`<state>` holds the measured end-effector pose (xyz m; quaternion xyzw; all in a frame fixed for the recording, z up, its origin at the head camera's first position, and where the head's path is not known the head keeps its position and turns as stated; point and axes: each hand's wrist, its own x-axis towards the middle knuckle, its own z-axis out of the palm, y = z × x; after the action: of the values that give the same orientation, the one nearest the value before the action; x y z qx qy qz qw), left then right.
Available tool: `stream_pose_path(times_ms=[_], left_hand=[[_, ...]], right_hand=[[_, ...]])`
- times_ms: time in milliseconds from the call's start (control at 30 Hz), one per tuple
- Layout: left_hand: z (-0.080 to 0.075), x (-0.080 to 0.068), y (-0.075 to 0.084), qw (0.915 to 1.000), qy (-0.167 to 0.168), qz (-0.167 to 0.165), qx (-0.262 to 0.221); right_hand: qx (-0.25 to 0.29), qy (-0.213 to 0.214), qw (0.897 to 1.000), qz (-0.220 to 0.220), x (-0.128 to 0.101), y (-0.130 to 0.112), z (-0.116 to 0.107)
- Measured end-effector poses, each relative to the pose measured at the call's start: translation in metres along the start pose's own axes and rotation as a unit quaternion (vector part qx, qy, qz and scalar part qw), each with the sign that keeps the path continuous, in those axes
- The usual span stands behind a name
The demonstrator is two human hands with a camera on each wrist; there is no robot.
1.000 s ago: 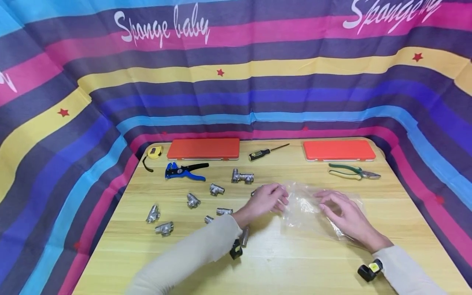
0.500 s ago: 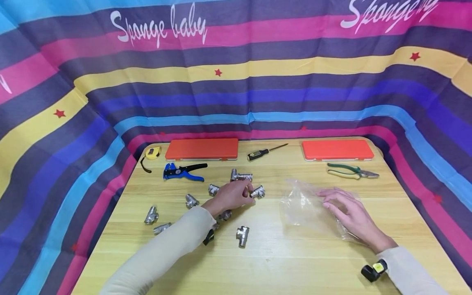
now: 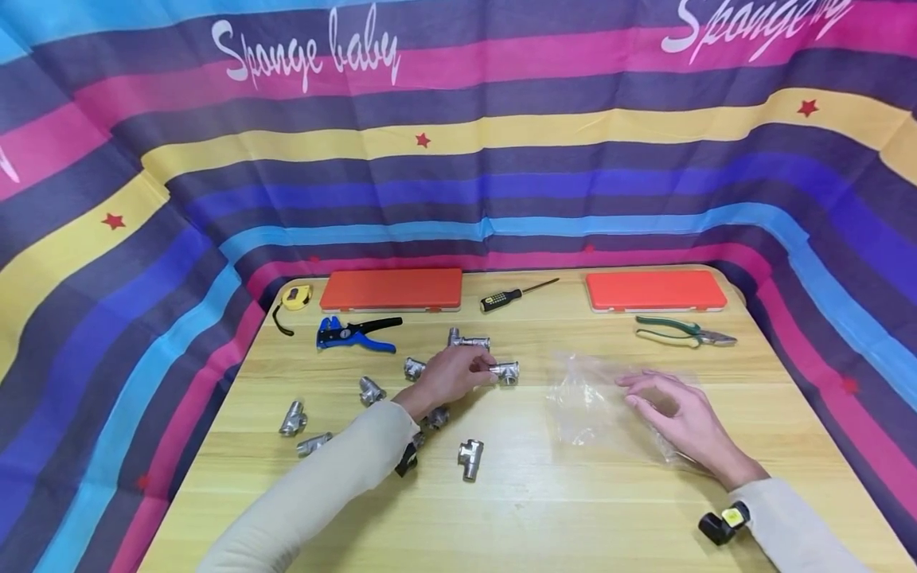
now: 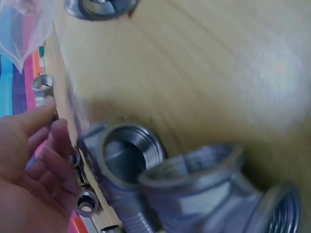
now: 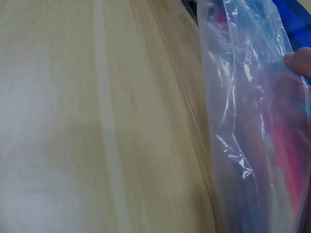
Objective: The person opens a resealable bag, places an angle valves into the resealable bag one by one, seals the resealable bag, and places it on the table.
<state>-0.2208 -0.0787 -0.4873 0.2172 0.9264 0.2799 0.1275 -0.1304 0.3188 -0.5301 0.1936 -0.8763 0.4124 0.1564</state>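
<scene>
My left hand (image 3: pixel 453 374) pinches the end of a silver metal tee pipe fitting (image 3: pixel 507 372) between thumb and fingertips, close over the table. In the left wrist view the same fitting (image 4: pixel 43 87) shows its threaded mouth beyond my fingertips. On the right, my right hand (image 3: pixel 673 410) holds a clear plastic bag (image 3: pixel 583 406) at its side, thumb against the film in the right wrist view. The bag (image 5: pixel 238 121) looks crumpled and see-through. More tee fittings lie around my left hand, among them one nearer me (image 3: pixel 470 459) and a joined pair (image 3: pixel 469 341) behind.
Along the back are a yellow tape measure (image 3: pixel 296 298), two red cases (image 3: pixel 390 289), a screwdriver (image 3: pixel 503 299), blue wire strippers (image 3: pixel 356 334) and green-handled pliers (image 3: pixel 684 331). Further tee fittings (image 3: pixel 293 419) lie at the left. A striped curtain (image 3: pixel 487 187) surrounds the table.
My left hand has moved left from beside the bag to the fittings and now pinches one, which has turned and shifted slightly right. My right hand stays at the bag.
</scene>
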Motion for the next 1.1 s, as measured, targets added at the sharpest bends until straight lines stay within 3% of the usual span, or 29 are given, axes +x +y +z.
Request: stream_pose_path(times_ms=[167,367,467,567,700,800,933,1033,1100], left_hand=[[0.004,-0.001,0.014,0.9979,-0.004,0.017,-0.062],[0.020,0.003,0.037,0.9927,-0.041,0.018,-0.112],[0.029,0.010,0.048,0.9928,-0.061,0.039,-0.096],[0.038,0.019,0.058,0.9947,-0.073,0.056,-0.046],[0.046,0.025,0.070,0.9952,-0.082,0.052,-0.001],[0.051,0.029,0.077,0.9946,-0.089,0.054,0.000],[0.050,0.029,0.079,0.9871,-0.136,0.061,-0.060],[0.037,0.028,0.068,0.9777,-0.174,0.069,-0.096],[0.023,0.028,0.055,0.9772,-0.174,0.066,-0.102]], right_hand=[[0.019,0.003,0.999,0.026,0.000,-0.002,0.004],[0.038,-0.003,0.998,0.039,0.002,-0.003,0.008],[0.037,-0.008,0.998,0.040,0.004,-0.005,0.009],[0.026,-0.019,0.999,0.016,0.007,-0.003,0.011],[0.002,-0.031,0.999,-0.031,0.013,-0.001,0.012],[-0.023,-0.039,0.998,-0.051,0.014,-0.001,0.012],[-0.055,-0.064,0.995,-0.046,0.014,-0.003,0.009],[-0.072,-0.084,0.993,-0.035,0.014,-0.007,0.006],[-0.075,-0.095,0.992,-0.024,0.015,-0.010,0.005]])
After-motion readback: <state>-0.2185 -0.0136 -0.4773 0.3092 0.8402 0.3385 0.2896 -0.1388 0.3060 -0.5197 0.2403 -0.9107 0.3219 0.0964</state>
